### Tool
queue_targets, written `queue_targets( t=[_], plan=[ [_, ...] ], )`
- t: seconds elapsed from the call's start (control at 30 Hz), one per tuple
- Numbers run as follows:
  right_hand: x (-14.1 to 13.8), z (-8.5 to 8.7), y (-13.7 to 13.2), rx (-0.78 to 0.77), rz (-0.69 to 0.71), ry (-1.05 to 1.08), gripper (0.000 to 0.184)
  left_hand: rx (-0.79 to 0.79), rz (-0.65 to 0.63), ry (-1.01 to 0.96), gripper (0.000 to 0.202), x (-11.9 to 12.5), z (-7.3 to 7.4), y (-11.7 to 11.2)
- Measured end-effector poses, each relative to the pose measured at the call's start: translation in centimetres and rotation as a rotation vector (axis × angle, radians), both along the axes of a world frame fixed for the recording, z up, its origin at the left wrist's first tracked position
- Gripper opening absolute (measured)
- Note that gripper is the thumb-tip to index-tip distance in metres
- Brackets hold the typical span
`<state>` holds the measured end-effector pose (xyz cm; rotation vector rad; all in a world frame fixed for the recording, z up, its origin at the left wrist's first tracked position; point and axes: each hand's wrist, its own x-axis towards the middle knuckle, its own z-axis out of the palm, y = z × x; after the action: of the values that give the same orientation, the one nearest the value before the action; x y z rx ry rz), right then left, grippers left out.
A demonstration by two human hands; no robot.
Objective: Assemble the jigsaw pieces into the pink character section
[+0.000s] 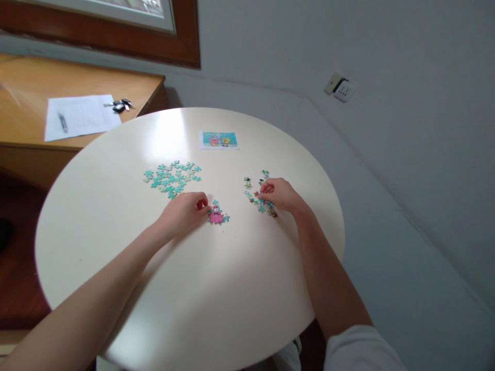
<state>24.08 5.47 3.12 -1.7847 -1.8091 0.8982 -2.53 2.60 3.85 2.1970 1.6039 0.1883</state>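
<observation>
A small joined patch of jigsaw puzzle (215, 215), with a pink cartoon figure on it, lies near the middle of the round table. My left hand (187, 208) is at its left edge, fingers curled and fingertips on that edge. To the right, my right hand (280, 195) reaches over a loose group of mixed-colour jigsaw pieces (262, 208). Its thumb and fingers are pinched together at a piece, mostly hidden by the fingertips. Several of the pieces beneath this hand are partly covered.
A pile of turquoise jigsaw pieces (170, 178) lies on the white table (216, 309), beyond my left hand. Farther back is a printed reference picture (219, 139). On a wooden desk (127, 80) at left are paper (83, 116), a pen (62, 122) and keys (120, 105).
</observation>
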Motion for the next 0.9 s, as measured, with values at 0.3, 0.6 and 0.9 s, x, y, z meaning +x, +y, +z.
queue_targets(
  t=[0.3, 0.6, 0.9],
  plan=[
    [0.21, -0.56, 0.26, -0.030, -0.010, 0.022, 0.012, -0.007, 0.001, -0.004, 0.024, 0.03, 0.05, -0.04],
    [0.14, -0.33, 0.22, -0.035, -0.004, 0.039, 0.011, -0.006, 0.002, 0.002, 0.023, 0.02, -0.04, 0.03],
    [0.26, -0.47, 0.21, -0.037, -0.002, 0.053, 0.011, 0.003, 0.000, 0.002, 0.024, -0.02, -0.20, 0.06]
  ],
)
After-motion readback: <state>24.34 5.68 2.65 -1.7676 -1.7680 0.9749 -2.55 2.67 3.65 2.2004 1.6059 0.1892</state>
